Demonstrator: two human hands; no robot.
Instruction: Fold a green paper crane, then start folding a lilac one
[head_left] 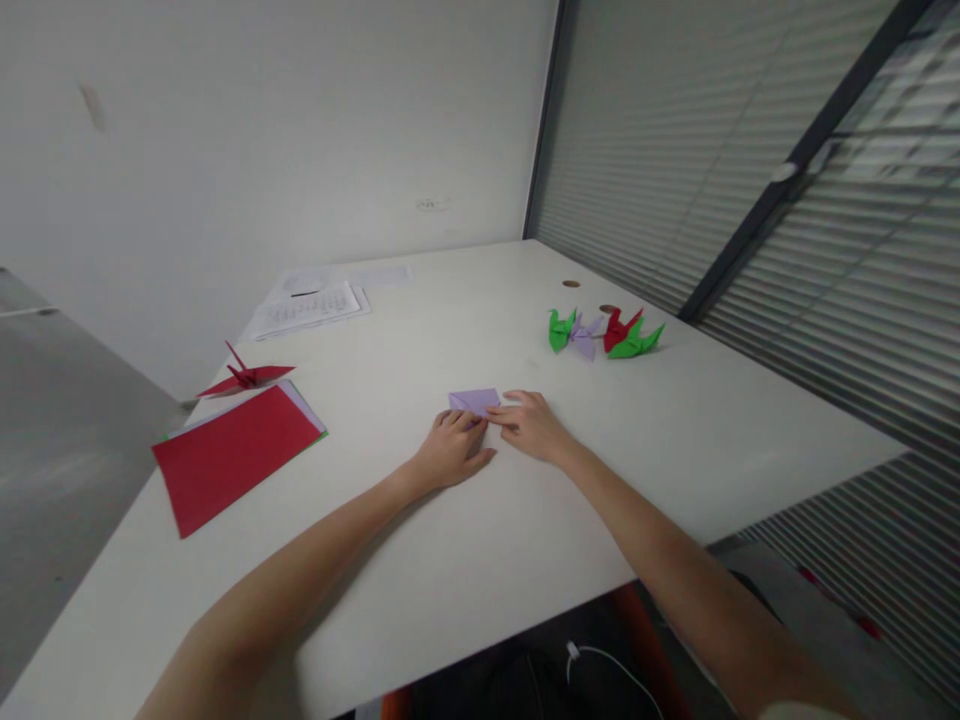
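A folded lilac paper (474,401) lies flat on the white table (465,540) straight ahead of me. My left hand (450,450) rests on its near edge with fingers curled down and pressed on the paper. Beside it, my right hand (534,423) presses the paper's right corner with fingertips together. Part of the paper is hidden under both hands.
A stack of red sheets (236,450) lies at the left, with a red paper crane (244,376) behind it. Several folded cranes, green, lilac and red (604,334), stand at the back right. Printed papers (307,308) lie at the far left by the wall.
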